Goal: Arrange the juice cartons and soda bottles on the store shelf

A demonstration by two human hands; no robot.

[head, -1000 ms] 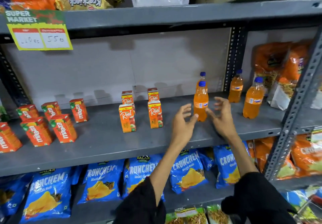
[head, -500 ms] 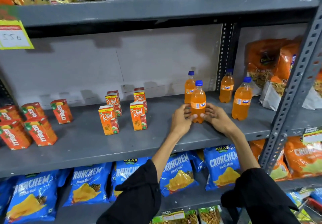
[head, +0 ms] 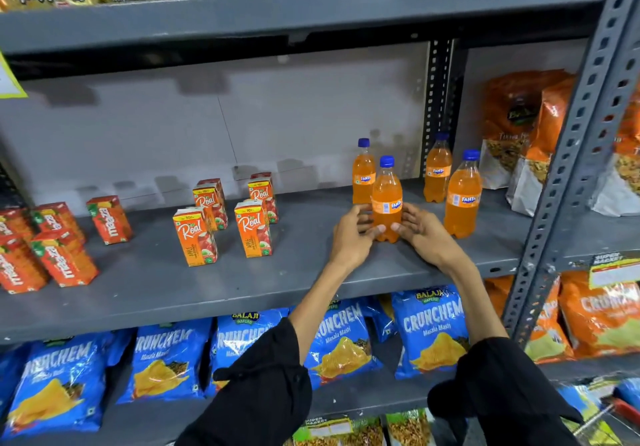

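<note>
An orange soda bottle (head: 387, 196) with a blue cap stands upright on the grey middle shelf (head: 207, 286). My left hand (head: 353, 234) and my right hand (head: 419, 230) clasp its lower part from both sides. Three more orange soda bottles stand close by: one behind (head: 363, 171), one at the back right (head: 438, 170), one at the front right (head: 463, 196). Several orange Real juice cartons (head: 254, 229) stand in two rows left of the bottles. Several red Maaza cartons (head: 64, 262) stand at the shelf's left end.
A perforated grey upright (head: 568, 175) bounds the bay on the right, with orange snack bags (head: 516, 126) behind it. Blue Crunchem chip bags (head: 433, 334) fill the shelf below. The top shelf (head: 311, 12) carries biscuit packs. Bare shelf lies between the cartons and the bottles.
Both hands went from open in front of the front soda bottle to closed around its base. The view has shifted right and slightly closer.
</note>
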